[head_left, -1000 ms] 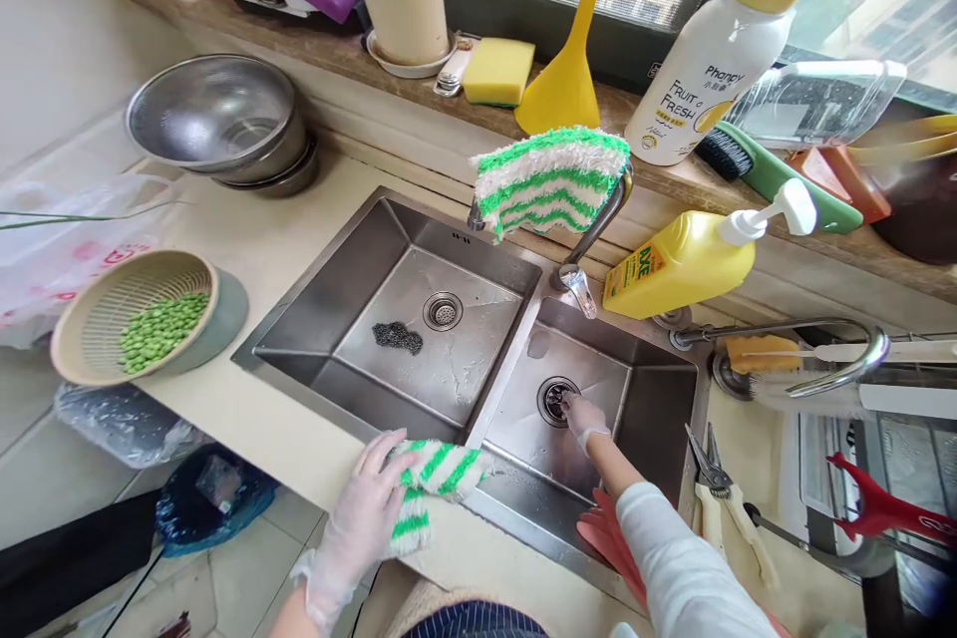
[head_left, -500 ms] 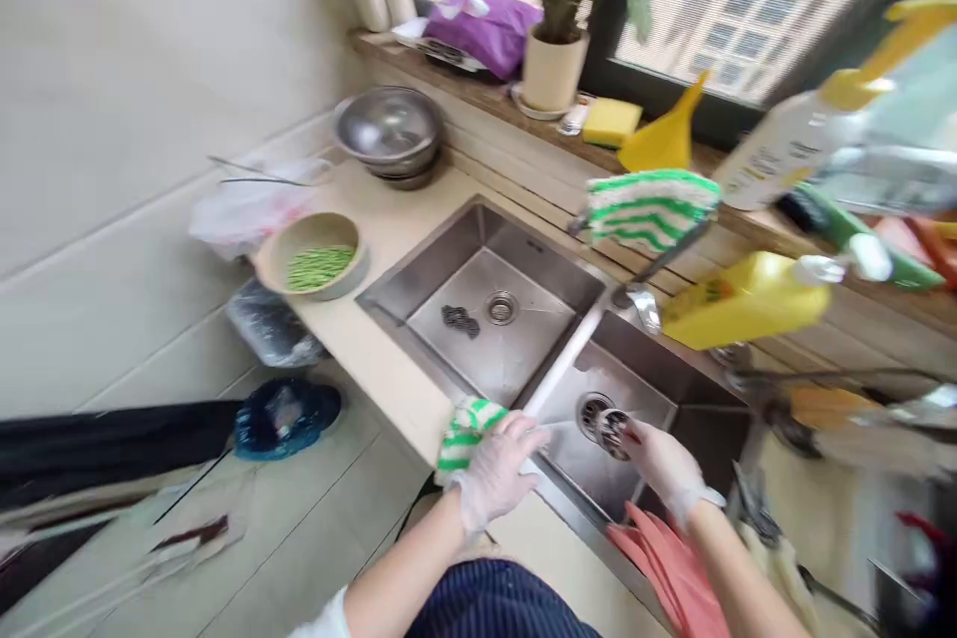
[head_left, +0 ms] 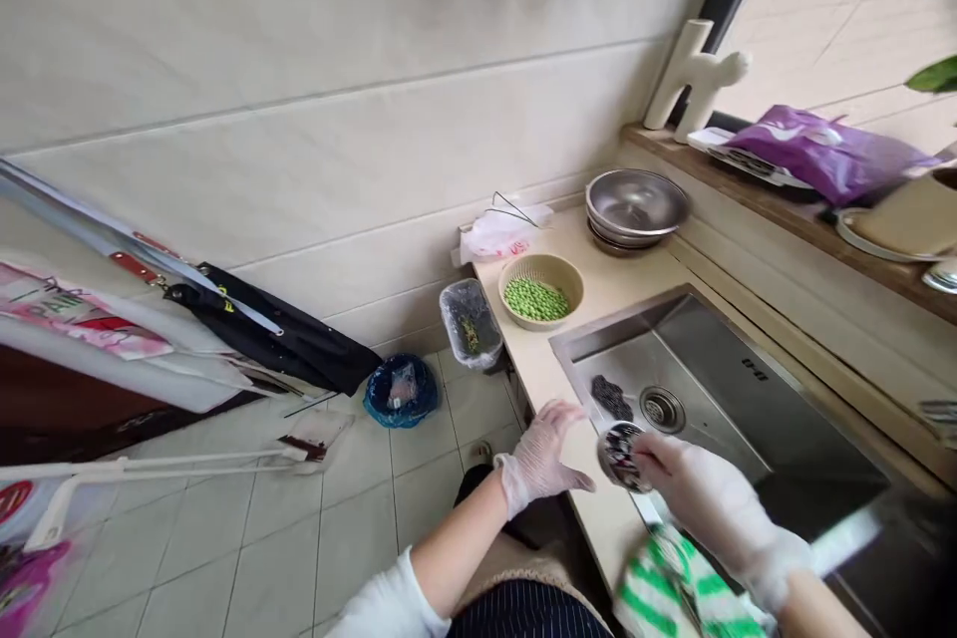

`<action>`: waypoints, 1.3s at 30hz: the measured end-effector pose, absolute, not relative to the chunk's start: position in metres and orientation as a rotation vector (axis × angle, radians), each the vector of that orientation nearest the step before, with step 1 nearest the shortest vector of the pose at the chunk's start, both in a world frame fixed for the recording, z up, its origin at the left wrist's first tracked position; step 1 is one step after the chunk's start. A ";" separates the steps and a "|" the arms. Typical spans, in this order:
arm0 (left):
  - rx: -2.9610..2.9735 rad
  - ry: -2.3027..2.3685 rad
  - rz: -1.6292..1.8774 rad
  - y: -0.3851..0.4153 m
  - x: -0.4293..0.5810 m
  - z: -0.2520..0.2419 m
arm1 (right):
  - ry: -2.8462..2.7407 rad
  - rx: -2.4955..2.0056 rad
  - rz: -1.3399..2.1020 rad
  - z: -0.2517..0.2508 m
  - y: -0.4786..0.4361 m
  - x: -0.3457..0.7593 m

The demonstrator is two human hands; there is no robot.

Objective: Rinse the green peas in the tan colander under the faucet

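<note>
In my gloved right hand is a round metal sink strainer with dark and pale scraps in it. It is held over the counter's front edge, beside the left sink basin. My left hand, also in a clear glove, hovers near the counter edge with fingers apart and nothing in it. A green-and-white striped cloth lies on the counter under my right forearm. Inside the basin, a dark scouring pad rests beside the drain.
A beige basket of green peas and steel bowls stand on the counter. A lined scrap bin hangs off the counter's end. On the floor stands a blue-lined trash bin. A purple bag lies on the window sill.
My right hand has lifted the strainer from the right basin and carried it left to the counter edge. My left hand has come off the striped cloth. The view has turned left.
</note>
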State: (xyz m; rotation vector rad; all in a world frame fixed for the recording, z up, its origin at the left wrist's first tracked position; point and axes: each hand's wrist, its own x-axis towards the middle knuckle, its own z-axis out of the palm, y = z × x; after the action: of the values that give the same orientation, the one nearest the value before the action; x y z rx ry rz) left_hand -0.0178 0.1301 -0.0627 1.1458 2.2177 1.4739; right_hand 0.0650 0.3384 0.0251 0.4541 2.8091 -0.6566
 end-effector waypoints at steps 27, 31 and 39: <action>0.991 2.434 0.298 -0.010 -0.324 -0.101 | 2.281 0.725 -1.811 -0.143 0.134 -0.163; 1.157 2.359 0.117 0.005 -0.319 -0.101 | 2.227 0.864 -1.797 -0.141 0.142 -0.111; 1.247 2.285 -0.138 0.019 -0.310 -0.094 | 2.113 1.098 -1.958 -0.136 0.141 -0.067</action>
State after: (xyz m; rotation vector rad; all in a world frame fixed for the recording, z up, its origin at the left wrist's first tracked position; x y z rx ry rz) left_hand -0.3098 0.0187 -0.0940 1.2474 2.2853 -0.1378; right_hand -0.0674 0.1414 -0.1355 1.0984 2.1126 -1.9579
